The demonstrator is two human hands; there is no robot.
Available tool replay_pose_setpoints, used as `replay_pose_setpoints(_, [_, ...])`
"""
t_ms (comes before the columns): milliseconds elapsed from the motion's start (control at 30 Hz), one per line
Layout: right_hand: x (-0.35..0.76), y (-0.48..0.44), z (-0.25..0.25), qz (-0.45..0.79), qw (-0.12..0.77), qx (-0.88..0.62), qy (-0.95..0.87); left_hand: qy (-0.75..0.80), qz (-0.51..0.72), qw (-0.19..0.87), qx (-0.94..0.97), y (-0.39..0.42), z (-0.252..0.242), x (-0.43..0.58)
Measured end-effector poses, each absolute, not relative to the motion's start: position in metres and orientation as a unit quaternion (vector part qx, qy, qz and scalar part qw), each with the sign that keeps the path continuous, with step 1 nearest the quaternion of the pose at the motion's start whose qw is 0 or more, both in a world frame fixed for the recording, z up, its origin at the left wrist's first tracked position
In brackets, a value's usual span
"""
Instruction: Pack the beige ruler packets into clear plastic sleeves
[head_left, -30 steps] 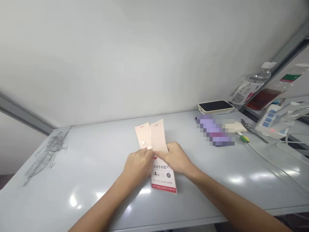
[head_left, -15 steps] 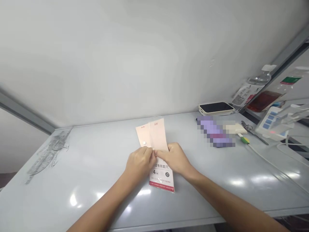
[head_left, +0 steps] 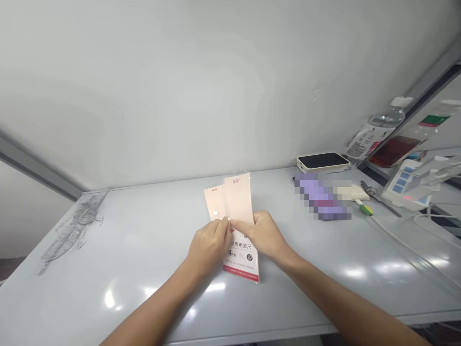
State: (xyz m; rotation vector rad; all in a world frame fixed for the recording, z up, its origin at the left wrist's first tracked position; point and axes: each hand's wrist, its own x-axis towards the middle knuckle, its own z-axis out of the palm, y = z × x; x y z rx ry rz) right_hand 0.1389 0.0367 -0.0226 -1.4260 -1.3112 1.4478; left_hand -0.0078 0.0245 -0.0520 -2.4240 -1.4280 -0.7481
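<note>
Near the middle of the table, a ruler-set packet point(head_left: 242, 257) stands tilted, with a pale pink upper part, a white printed lower part and a red bottom strip. Clear plastic edges show around it. My right hand point(head_left: 265, 235) grips its right side, thumb across the front. My left hand point(head_left: 211, 242) is closed at the left side, its fingertips meeting the right thumb. Just left of the packet's top, a second pale pink piece point(head_left: 216, 199) with a white round dot rises behind my left hand; its lower part is hidden.
At the right lie a phone point(head_left: 323, 160), a blurred purple item point(head_left: 317, 194), a small cream block point(head_left: 355, 192) with a white cable, and scissors point(head_left: 383, 198). Bottles point(head_left: 374, 129) and a power strip point(head_left: 405, 180) stand beyond. A dark drawing point(head_left: 75, 226) marks the table's left.
The packet's upper part has shifted slightly up and right, opening a wider angle from the left pink piece. Both hands keep nearly the same place.
</note>
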Motion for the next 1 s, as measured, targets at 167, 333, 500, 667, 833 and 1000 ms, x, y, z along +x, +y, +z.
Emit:
replay_pose_setpoints(167, [0.137,0.035,-0.024,0.557,0.361,-0.552,-0.504,-0.484,-0.244,0.141,-0.828,0.023,-0.052,-0.007])
replay_pose_setpoints(333, [0.137,0.035,-0.024,0.551,0.377,-0.560,-0.490,-0.473,-0.253,0.169,-0.827,0.022,-0.052,-0.006])
replay_pose_setpoints(500, [0.135,0.034,-0.024,0.550,0.392,-0.559,-0.481,-0.474,-0.257,0.194,-0.820,0.020,-0.051,-0.004])
replay_pose_setpoints(667, [0.131,0.034,-0.025,0.547,0.421,-0.547,-0.474,-0.495,-0.291,0.131,-0.808,0.018,-0.049,-0.003])
replay_pose_setpoints(833, [0.134,0.038,-0.022,0.582,0.434,-0.509,-0.462,-0.576,-0.360,-0.106,-0.726,0.023,-0.035,-0.008])
replay_pose_setpoints(1000, [0.141,0.048,-0.027,0.604,0.443,-0.488,-0.449,-0.633,-0.364,-0.206,-0.651,0.034,-0.035,-0.018])
